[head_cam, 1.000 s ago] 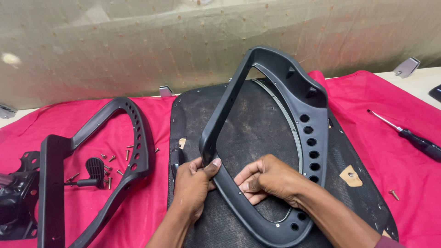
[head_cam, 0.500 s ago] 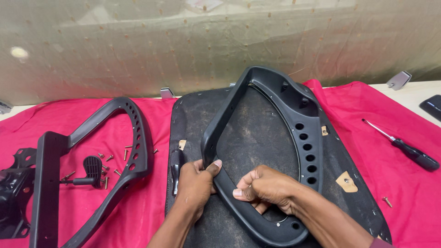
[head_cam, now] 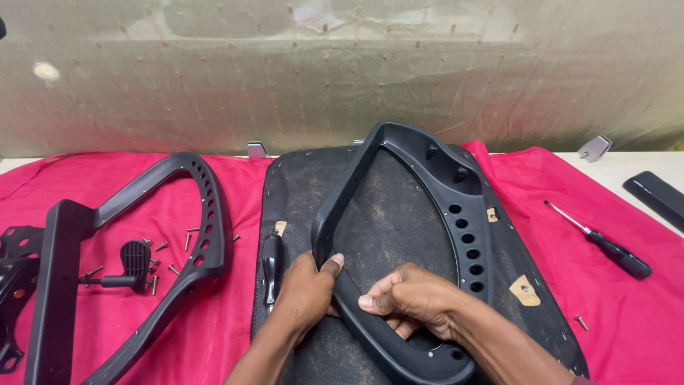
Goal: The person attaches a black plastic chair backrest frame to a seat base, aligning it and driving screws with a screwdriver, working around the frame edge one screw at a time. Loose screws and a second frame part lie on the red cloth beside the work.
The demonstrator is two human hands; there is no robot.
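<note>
Both hands clamped on armrest (head_cam: 399, 235): left hand (head_cam: 308, 289) at inner edge, right hand (head_cam: 413, 299) fingers wrapped over lower bar. Best pressed flat onto seat base (head_cam: 299, 192), holes aligned.

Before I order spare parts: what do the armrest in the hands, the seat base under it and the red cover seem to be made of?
Armrest: looks like moulded black plastic, matte, with a row of clean round holes. Both the left hand and right hand grip it. Seat base: likely board under dark fabric, rough and dusty, pale patches showing where it is torn. Red cover: cloth, soft folds and wrinkles.
</note>
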